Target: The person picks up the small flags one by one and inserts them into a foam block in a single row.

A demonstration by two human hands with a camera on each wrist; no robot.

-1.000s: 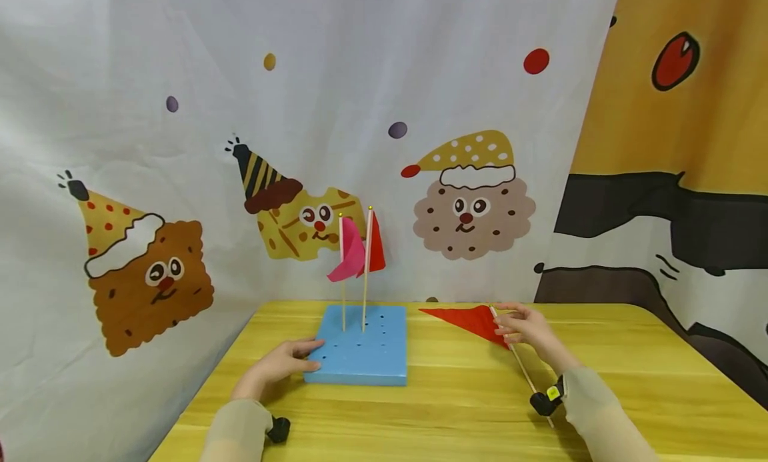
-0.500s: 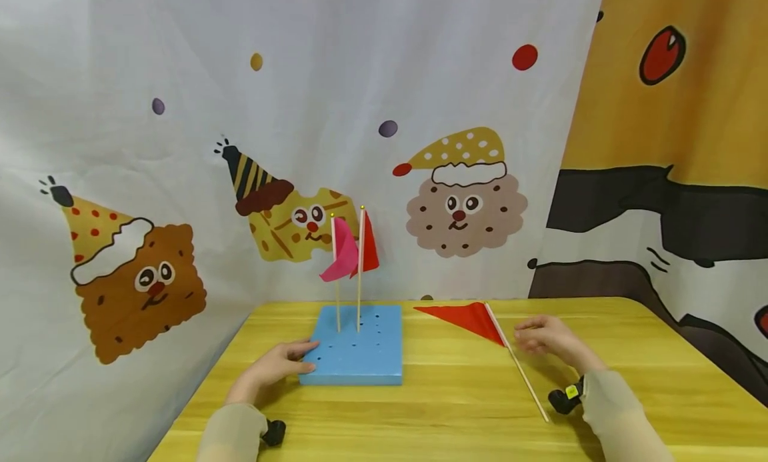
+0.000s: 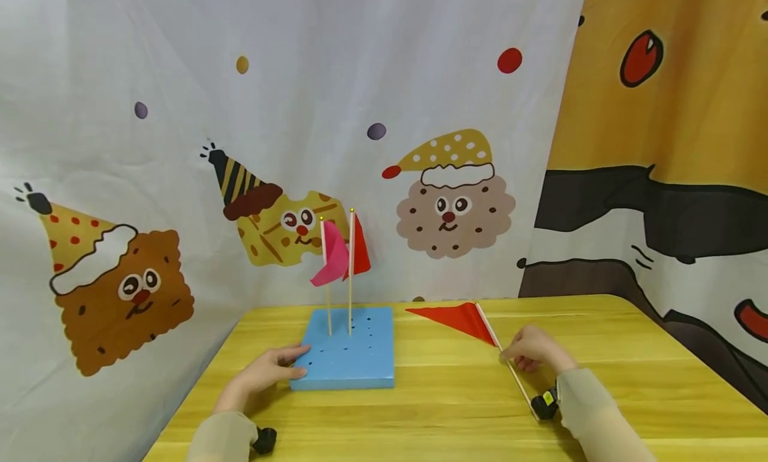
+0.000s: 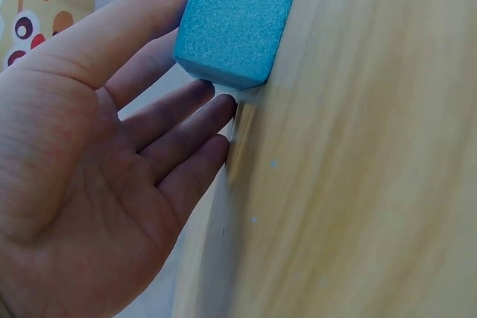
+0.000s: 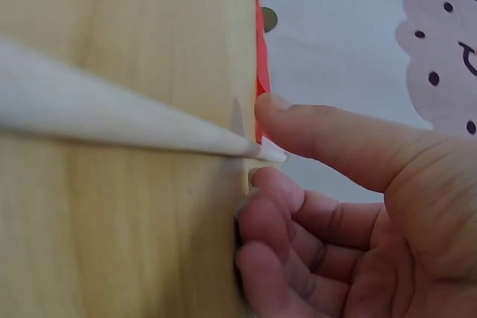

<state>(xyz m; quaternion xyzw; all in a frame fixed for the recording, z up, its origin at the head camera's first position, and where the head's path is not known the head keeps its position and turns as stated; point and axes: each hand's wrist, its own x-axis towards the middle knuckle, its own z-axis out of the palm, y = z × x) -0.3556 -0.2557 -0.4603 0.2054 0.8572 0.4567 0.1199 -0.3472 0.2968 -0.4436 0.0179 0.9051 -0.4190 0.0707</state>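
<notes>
My left hand [image 3: 264, 372] rests at the left edge of a light-blue board [image 3: 360, 369] with holes in its top. The left wrist view shows its thumb [image 4: 141, 13] along the block's side and the other fingers nearly straight. A pink flag [image 3: 331, 252] and a red flag [image 3: 360, 249] stand upright in the board on thin sticks. Another red flag [image 3: 459, 321] lies on the table with its stick slanting toward me. My right hand [image 3: 537, 349] is at the middle of that stick [image 5: 149, 117], fingers bent, with a gap between thumb [image 5: 320, 128] and forefinger.
The wood-grained table [image 3: 444, 409] extends in front and to the right. A cloth backdrop [image 3: 420, 62] with cartoon biscuits and cheese hangs behind its far edge. Black wrist cameras sit at both sleeves.
The right hand has let go of the lying red flag near its top, drawn back to the right, then come down to the stick's middle. The left hand stays at the board.
</notes>
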